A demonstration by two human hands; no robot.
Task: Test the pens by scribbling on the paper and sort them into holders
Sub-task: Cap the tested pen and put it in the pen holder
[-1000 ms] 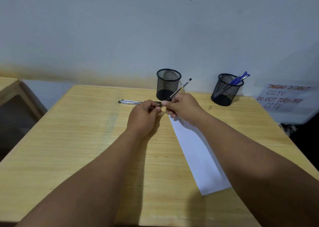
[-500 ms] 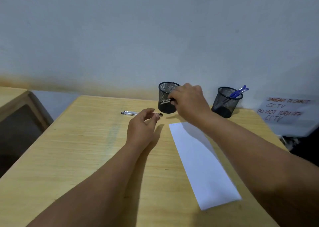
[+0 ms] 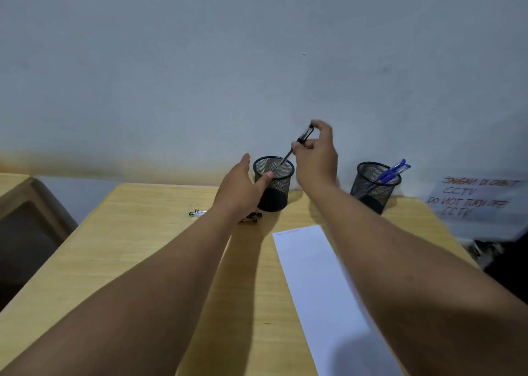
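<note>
Risk sits mostly at the mouth of the left mesh holder (image 3: pixel 273 183): the black pen (image 3: pixel 294 148) is slanted, its lower tip just inside or at the rim, its capped top up by the fingertips, and if it is let go at this angle it could catch the rim, tip out sideways and roll across the counter (image 3: pixel 137 250). The holder looks light, so a knock from the pen or from the thumb could also slide or topple it. A second hazard is the loose pens (image 3: pixel 197 213) lying under and just behind the left wrist; a careless pull back of that arm could sweep them along the counter.

The right hand (image 3: pixel 315 158) is raised above and slightly to the right of that holder, wrist bent, its thumb and first fingers (image 3: pixel 300 144) pinching the upper part of the pen while the remaining fingers arch loosely above it. The left hand (image 3: pixel 240 188) reaches forward with its fingers straight and relaxed, holding nothing; its thumb lies against or just beside the holder's near wall, and I cannot tell whether it truly touches. That hand seems placed to steady the holder.

To the right of the pinching fingers, well apart, stands the second holder (image 3: pixel 375 185) with blue pens (image 3: pixel 393 171) leaning in it. The paper (image 3: pixel 320 284) lies nearer the body, beneath the right forearm, with faint scribbles at its far edge.
</note>
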